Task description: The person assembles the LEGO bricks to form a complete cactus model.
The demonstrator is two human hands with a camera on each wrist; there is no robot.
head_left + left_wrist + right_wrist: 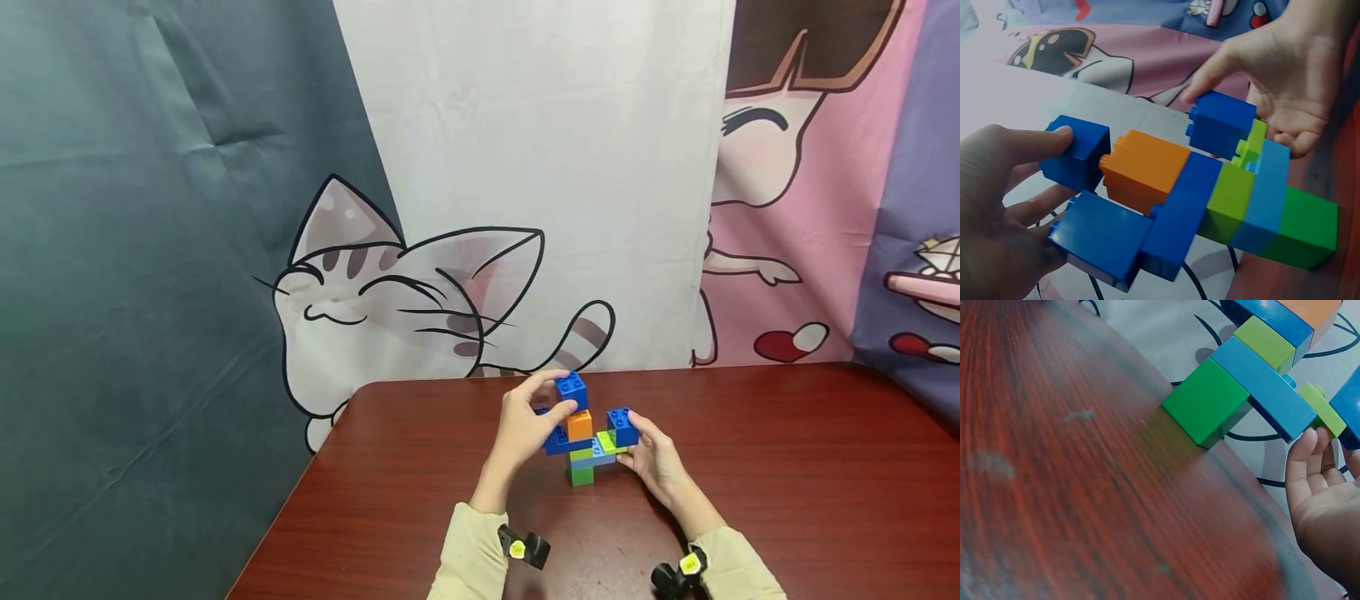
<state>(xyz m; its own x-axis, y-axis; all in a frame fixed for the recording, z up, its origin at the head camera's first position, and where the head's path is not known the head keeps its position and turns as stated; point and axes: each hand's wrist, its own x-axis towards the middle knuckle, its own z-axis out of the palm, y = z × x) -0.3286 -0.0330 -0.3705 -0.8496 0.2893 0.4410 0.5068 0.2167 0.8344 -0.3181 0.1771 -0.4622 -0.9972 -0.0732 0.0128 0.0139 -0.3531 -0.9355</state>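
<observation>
A building-block structure stands on the table, its green brick [1207, 400] at the bottom. Above that come a light-blue long brick [1266, 387], a lime brick [1230, 203], a dark-blue long brick [1182, 212] and an orange brick [1147, 169]. My left hand [521, 425] pinches the top blue brick [572, 392] over the orange one, where an orange stud still shows at the join. Another blue brick [1104, 234] sits on the left arm. With thumb on the right-hand blue brick [622, 427] and fingers under the thin lime brick [1324, 409], my right hand [660, 467] holds the right arm.
The reddish-brown table [787, 483] extends on both sides of the structure. Its back edge meets a printed cloth backdrop [540, 125] with a cartoon cat. A black wrist camera [525, 547] is strapped over the left sleeve, another wrist camera [678, 573] over the right.
</observation>
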